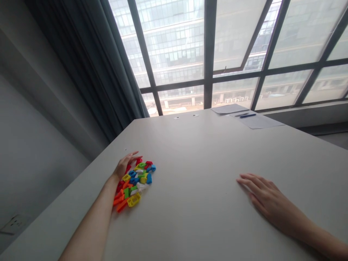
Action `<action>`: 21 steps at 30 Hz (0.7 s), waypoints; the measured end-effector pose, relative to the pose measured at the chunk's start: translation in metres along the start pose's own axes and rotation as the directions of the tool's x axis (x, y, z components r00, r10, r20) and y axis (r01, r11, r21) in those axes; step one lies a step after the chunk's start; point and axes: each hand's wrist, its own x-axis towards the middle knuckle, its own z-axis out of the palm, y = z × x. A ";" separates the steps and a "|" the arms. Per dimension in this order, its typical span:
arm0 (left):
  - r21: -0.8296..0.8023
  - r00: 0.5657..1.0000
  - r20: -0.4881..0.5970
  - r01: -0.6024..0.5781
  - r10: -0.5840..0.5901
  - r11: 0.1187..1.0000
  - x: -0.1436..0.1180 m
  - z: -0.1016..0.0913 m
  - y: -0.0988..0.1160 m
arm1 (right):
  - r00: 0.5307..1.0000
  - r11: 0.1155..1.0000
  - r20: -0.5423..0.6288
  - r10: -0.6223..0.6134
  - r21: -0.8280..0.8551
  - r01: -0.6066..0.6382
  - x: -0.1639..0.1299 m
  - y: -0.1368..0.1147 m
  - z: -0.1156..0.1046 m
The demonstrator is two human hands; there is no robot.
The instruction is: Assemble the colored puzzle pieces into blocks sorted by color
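Head view: a pale grey matte worktop fills the lower and middle frame. In the lower left, the left hand is laid on its edge against the far left side of a heap of small coloured plastic blocks, red, orange, yellow, green, blue and white; fingers are slightly curled round the heap's upper end, touching it, nothing gripped. The left forearm runs along the heap's left side down to the bottom edge. A yellow hollow rectangular block lies at the heap's near end, beside orange pieces.

In the lower right, the right hand is rested flat, palm down, fingers spread and released, holding nothing, well apart from the heap.

At upper centre-right, on the worktop's far edge, grey paper sheets are seen with a dark blue pen on top. Two small round white caps sit near the far edge. A dark grey curtain hangs upper left beside a large dark-framed window. A white wall socket is seen lower left.
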 end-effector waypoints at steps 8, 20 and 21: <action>-0.072 0.964 0.255 -0.061 0.078 0.996 -0.006 0.111 0.025 | 1.000 1.000 0.008 0.002 0.022 -0.002 0.003 -0.005 -0.006; -0.080 0.790 0.599 -0.100 0.128 0.992 -0.057 0.264 0.073 | 0.999 0.994 0.034 0.005 0.108 -0.009 0.006 -0.007 -0.010; -0.078 0.785 0.604 -0.112 0.136 0.991 -0.061 0.260 0.076 | 0.999 0.993 0.031 0.005 0.114 -0.009 0.006 -0.008 -0.010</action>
